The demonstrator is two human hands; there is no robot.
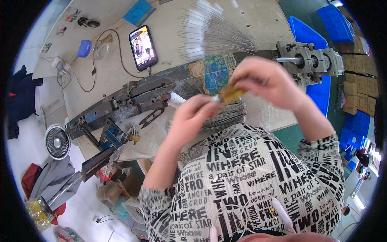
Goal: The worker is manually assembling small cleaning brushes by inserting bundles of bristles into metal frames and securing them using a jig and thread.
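Thumb and fingers of my left hand (193, 117) are pinched at a small white end beside a yellow-brown piece; what they grip is mostly hidden. My right hand (264, 82), smeared by motion, is closed on that shiny yellow-brown piece (231, 94), whose kind I cannot make out. Both hands are over a bundle of thin grey wires (225, 117) lying close to my body. A white cylindrical piece (176, 99) lies just beyond my left hand. Left of that hand is a pair of dark thread snips (152, 117).
A long dark metal fixture (133, 99) crosses the bench, with a clamp-like metal assembly (308, 58) at its right end. Thin wires with white bands (195, 32) fan out at the back. A lit phone (143, 48), its cable and a fan (57, 141) are at left.
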